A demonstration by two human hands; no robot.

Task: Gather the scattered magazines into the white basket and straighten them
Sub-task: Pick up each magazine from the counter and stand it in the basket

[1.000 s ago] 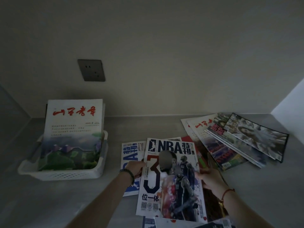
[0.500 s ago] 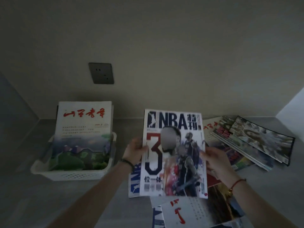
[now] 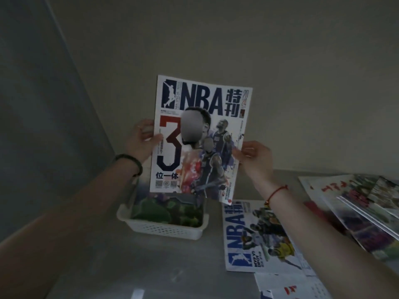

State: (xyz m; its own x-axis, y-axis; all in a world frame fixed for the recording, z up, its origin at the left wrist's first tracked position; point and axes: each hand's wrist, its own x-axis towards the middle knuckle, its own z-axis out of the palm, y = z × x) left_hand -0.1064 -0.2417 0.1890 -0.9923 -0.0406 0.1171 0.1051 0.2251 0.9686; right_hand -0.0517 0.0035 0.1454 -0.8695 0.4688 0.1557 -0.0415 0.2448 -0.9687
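I hold an NBA magazine (image 3: 200, 137) with a big "3" on its cover upright in the air, above the white basket (image 3: 164, 228). My left hand (image 3: 141, 140) grips its left edge and my right hand (image 3: 255, 158) pinches its right edge. The basket stands on the grey counter and holds a magazine with a green landscape cover (image 3: 168, 209), mostly hidden behind the held one. A second NBA magazine (image 3: 257, 236) lies flat to the basket's right.
A fanned pile of magazines (image 3: 367, 210) lies at the right edge of the counter. Another magazine with red characters (image 3: 293, 287) lies near the bottom edge. A wall rises behind the counter and a panel closes the left side.
Both hands have lifted the "3" NBA magazine off the pile and carried it up and left, over the basket. The view has swung left, so the basket now sits under the magazine.
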